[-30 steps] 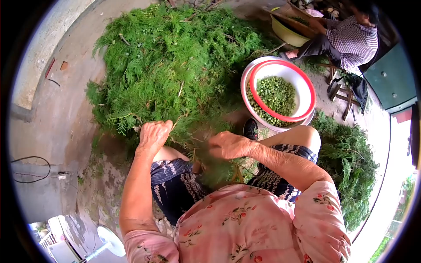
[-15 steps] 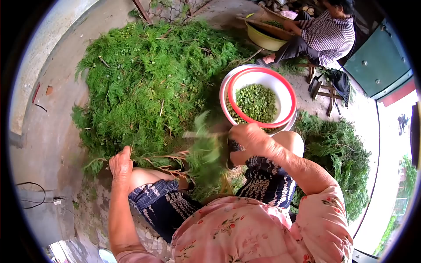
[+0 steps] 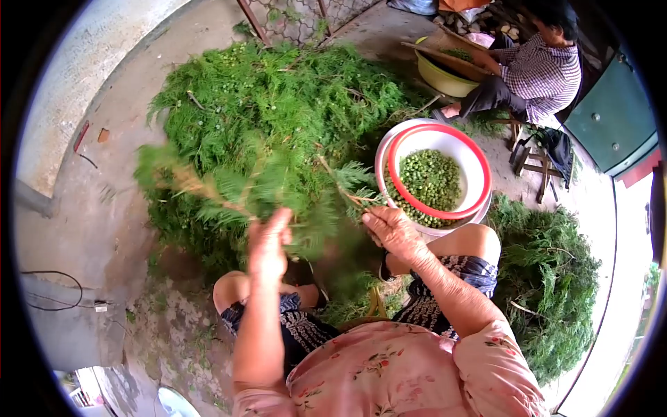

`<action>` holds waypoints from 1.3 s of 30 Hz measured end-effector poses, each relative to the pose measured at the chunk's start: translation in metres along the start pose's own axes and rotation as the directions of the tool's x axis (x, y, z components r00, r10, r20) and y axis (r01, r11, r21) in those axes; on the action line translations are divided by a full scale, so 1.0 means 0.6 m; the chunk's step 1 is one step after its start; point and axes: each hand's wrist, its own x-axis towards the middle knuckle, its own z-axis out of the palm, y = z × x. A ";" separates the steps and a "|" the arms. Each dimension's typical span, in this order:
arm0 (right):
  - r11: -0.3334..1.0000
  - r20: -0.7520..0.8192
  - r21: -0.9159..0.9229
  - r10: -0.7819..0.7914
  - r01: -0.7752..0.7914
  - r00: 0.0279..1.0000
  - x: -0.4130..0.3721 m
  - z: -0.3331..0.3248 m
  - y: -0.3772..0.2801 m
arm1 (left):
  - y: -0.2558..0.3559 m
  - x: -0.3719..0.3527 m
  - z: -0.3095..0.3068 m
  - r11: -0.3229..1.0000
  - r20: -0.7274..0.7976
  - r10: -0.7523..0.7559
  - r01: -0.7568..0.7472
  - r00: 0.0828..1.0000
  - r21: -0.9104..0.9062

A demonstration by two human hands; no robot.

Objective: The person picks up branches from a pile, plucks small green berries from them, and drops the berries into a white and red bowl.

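Since half-second ago, left hand (image 3: pixel 268 240) swung inward; blurred branch (image 3: pixel 208 191) at its fingers, grip I can't tell. Right hand (image 3: pixel 394 233) pinches twig (image 3: pixel 342 187) beside red-rimmed bowl (image 3: pixel 474 174). Branch over green pile (image 3: pixel 243 87); I judge both now separate.

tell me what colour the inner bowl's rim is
The rim is red, seen best in the head view.
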 end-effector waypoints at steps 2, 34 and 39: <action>0.978 0.025 -0.132 -0.158 0.160 0.987 0.003 0.037 0.019 | -0.014 -0.021 0.047 0.998 0.033 -0.039 0.041 0.999 -0.044; 0.654 0.170 0.663 0.343 -0.365 0.924 -0.070 0.108 0.055 | -0.079 -0.041 0.053 0.992 -0.527 -0.117 0.081 0.842 -0.092; 0.655 0.269 0.640 0.298 -0.401 0.916 -0.056 0.119 0.048 | -0.101 -0.052 0.064 0.994 -0.532 -0.108 0.078 0.840 -0.079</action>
